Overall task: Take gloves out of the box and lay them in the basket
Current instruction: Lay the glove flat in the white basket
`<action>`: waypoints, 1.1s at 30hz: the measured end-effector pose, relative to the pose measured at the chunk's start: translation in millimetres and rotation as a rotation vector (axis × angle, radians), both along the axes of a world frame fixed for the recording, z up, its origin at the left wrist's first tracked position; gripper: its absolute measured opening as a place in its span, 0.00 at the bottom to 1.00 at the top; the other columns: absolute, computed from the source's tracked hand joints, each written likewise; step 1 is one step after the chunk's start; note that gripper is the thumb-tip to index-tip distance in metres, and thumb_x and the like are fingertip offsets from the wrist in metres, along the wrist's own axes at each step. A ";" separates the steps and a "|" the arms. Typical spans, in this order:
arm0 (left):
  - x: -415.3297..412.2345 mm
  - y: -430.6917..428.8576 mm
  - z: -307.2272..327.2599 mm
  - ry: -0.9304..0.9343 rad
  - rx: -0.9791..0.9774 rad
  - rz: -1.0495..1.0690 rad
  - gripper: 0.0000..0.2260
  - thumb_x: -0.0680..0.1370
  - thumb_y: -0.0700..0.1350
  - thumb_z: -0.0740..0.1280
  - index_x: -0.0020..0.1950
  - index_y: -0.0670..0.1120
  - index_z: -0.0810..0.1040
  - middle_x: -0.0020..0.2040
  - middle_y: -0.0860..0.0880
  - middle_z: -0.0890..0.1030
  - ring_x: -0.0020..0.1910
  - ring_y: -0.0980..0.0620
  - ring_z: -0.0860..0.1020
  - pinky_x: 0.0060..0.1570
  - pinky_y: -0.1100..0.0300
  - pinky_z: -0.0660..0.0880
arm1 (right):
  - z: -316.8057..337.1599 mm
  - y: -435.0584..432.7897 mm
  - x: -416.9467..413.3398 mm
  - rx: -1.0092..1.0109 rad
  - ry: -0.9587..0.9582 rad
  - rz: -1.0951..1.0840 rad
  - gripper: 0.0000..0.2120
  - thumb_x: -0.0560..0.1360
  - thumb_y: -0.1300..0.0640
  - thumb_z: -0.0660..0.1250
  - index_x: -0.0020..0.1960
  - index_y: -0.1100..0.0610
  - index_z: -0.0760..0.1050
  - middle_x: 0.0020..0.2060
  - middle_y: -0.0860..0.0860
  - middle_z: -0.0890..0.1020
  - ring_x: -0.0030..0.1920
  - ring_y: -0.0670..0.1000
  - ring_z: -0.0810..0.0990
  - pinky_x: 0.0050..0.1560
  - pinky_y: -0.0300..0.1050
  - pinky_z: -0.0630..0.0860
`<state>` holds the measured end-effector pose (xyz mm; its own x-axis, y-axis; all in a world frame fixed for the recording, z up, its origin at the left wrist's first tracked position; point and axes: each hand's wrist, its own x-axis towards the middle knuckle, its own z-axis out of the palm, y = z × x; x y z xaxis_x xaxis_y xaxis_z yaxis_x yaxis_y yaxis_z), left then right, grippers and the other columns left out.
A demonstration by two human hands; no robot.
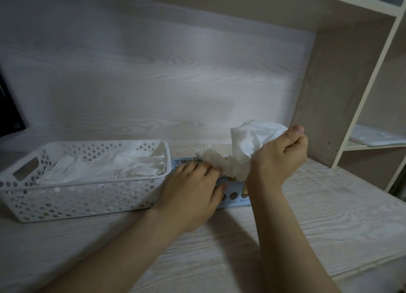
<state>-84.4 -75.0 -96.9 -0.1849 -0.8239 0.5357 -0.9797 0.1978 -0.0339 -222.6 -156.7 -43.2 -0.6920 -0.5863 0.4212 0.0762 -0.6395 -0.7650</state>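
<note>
Head view: flat left hand (193,189) hides most of box (238,196); right hand (279,156) grips glove (252,136).

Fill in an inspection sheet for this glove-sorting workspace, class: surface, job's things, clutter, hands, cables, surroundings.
Surface: pale wood-grain desk.
Job's things: white perforated plastic basket holding thin white gloves; light blue cardboard box beside it.
Clutter: nothing seen.
Hands: left hand presses the box; right hand grips a crumpled white glove above it.
Cables: nothing seen.
Surroundings: pale shelf unit right, white flat board inside; dark object far left.
</note>
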 end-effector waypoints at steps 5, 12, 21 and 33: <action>-1.7 5.7 9.5 0.363 -0.036 -0.108 0.25 0.85 0.61 0.52 0.77 0.52 0.69 0.70 0.53 0.76 0.69 0.54 0.73 0.66 0.55 0.73 | -1.8 0.5 3.9 0.002 -0.053 0.181 0.21 0.88 0.46 0.54 0.38 0.53 0.64 0.31 0.53 0.67 0.33 0.53 0.66 0.35 0.50 0.68; 4.3 13.0 32.5 0.689 -0.225 -0.351 0.21 0.82 0.53 0.70 0.75 0.52 0.75 0.65 0.57 0.80 0.63 0.60 0.79 0.61 0.63 0.77 | -1.4 8.8 14.6 0.030 0.184 0.613 0.25 0.85 0.44 0.64 0.37 0.60 0.74 0.30 0.56 0.72 0.34 0.56 0.71 0.38 0.52 0.71; 24.8 14.0 47.0 0.638 -0.448 -0.140 0.10 0.82 0.47 0.70 0.47 0.43 0.87 0.51 0.52 0.81 0.46 0.58 0.79 0.47 0.71 0.72 | 1.7 21.0 11.6 -0.093 0.510 0.983 0.22 0.78 0.41 0.70 0.66 0.53 0.82 0.58 0.56 0.86 0.63 0.58 0.84 0.65 0.61 0.79; 45.3 19.4 53.6 0.754 -0.271 -0.140 0.09 0.79 0.36 0.61 0.45 0.45 0.78 0.44 0.52 0.79 0.44 0.53 0.78 0.42 0.54 0.73 | -0.8 26.3 16.2 -0.039 0.407 1.013 0.07 0.80 0.62 0.72 0.46 0.65 0.83 0.27 0.48 0.79 0.26 0.45 0.74 0.26 0.38 0.69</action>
